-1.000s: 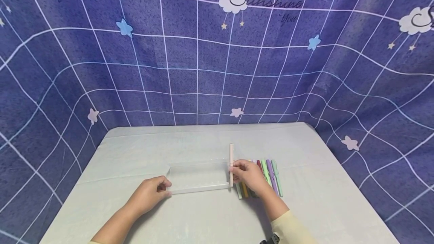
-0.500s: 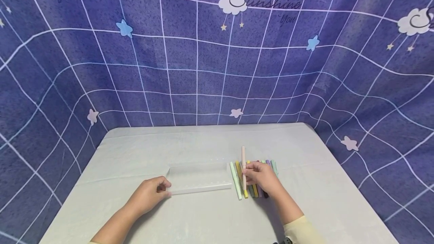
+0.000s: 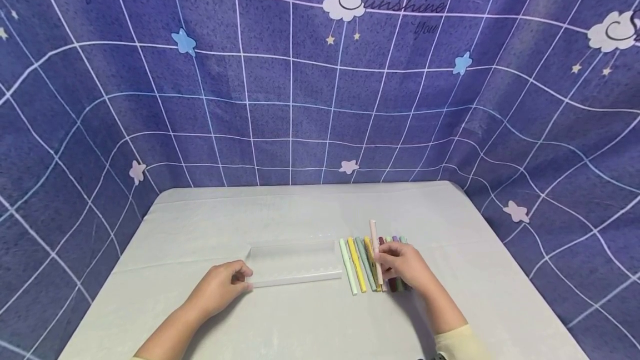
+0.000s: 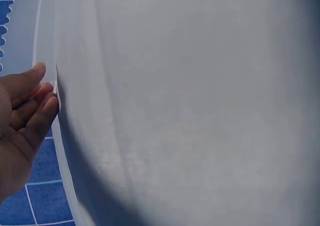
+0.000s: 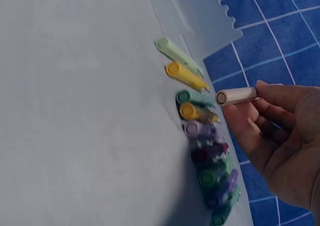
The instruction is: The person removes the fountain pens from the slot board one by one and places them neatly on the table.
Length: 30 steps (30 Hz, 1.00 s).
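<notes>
My right hand point(image 3: 409, 266) pinches a pale pink marker point(image 3: 373, 233) between thumb and fingers, raised above a row of markers. In the right wrist view, the end of that pink marker point(image 5: 235, 96) points away from the fingertips. Beneath it lie several markers side by side: light green point(image 3: 348, 266), yellow point(image 3: 356, 264), teal point(image 3: 366, 263), then others partly hidden by the hand. My left hand point(image 3: 223, 284) holds the left end of a clear plastic tray point(image 3: 300, 279) between thumb and fingers. In the left wrist view the left hand point(image 4: 25, 118) shows at the left edge.
Just left of the marker row is the tray's right end. A pale cloth point(image 3: 280, 326) covers the table. A blue grid-patterned curtain point(image 3: 310, 93) closes off the back and both sides.
My right hand has moved right with the pink marker, from the tray's right end to over the middle of the row, uncovering the left markers. The left hand and tray have stayed put.
</notes>
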Each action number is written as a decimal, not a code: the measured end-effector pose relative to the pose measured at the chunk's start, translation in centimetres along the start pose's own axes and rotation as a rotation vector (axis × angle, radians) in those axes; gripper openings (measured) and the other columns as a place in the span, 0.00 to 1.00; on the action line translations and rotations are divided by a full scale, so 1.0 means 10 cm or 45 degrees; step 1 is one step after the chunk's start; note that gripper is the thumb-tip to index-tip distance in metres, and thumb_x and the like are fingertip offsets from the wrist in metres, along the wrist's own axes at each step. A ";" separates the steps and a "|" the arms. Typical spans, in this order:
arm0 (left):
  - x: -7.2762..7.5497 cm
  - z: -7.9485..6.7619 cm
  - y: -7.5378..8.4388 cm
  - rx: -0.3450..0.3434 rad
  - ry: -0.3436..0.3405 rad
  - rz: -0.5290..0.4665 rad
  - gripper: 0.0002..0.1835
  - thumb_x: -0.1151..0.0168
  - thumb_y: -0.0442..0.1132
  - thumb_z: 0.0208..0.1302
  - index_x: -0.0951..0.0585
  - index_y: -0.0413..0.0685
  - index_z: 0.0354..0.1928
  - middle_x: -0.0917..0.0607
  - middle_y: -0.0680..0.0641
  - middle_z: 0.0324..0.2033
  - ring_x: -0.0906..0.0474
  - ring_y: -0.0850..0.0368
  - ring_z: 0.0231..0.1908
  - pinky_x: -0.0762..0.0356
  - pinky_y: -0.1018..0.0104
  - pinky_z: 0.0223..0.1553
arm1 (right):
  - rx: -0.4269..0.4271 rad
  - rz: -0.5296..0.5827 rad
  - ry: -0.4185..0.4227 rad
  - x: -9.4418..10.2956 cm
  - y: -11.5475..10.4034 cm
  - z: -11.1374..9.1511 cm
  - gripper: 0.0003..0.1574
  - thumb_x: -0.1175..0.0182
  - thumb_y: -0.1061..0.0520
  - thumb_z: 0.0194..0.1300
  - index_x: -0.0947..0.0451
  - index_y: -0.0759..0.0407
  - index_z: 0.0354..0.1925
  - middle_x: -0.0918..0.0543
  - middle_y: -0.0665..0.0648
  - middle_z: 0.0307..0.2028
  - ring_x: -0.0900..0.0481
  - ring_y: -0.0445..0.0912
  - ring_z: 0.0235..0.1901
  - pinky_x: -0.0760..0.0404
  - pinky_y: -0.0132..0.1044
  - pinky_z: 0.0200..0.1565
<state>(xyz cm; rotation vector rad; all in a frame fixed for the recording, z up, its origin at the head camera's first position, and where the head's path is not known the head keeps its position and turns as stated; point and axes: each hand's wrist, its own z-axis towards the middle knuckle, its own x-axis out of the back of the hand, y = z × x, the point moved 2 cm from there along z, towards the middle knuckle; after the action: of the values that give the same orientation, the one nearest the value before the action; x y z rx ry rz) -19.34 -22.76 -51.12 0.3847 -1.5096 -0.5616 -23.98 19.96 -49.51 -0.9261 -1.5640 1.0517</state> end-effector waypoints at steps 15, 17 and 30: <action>0.00 0.01 -0.02 -0.013 -0.006 -0.015 0.11 0.25 0.43 0.53 0.18 0.59 0.37 0.16 0.62 0.31 0.21 0.67 0.36 0.20 0.61 0.44 | -0.033 -0.016 0.066 0.44 0.19 -0.12 0.18 0.39 0.60 0.67 0.24 0.77 0.47 0.16 0.67 0.33 0.16 0.50 0.30 0.13 0.43 0.36; 0.00 0.01 -0.02 -0.010 -0.010 -0.017 0.11 0.25 0.43 0.53 0.17 0.59 0.37 0.16 0.62 0.31 0.21 0.67 0.36 0.20 0.60 0.45 | -0.046 -0.023 0.083 0.50 0.23 -0.13 0.18 0.39 0.61 0.67 0.24 0.77 0.47 0.16 0.65 0.31 0.16 0.50 0.29 0.13 0.42 0.34; 0.00 0.00 0.00 0.002 -0.001 -0.016 0.11 0.25 0.42 0.52 0.18 0.58 0.36 0.15 0.61 0.32 0.20 0.66 0.36 0.19 0.60 0.45 | -0.138 -0.066 0.083 0.74 0.35 -0.18 0.15 0.41 0.64 0.66 0.25 0.79 0.42 0.18 0.59 0.26 0.19 0.47 0.26 0.14 0.42 0.32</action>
<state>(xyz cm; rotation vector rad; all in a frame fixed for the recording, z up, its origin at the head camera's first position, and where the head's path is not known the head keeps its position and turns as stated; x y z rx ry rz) -19.34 -22.73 -51.10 0.3954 -1.5095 -0.5705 -23.61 28.25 -50.29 -0.9784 -1.5952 0.8991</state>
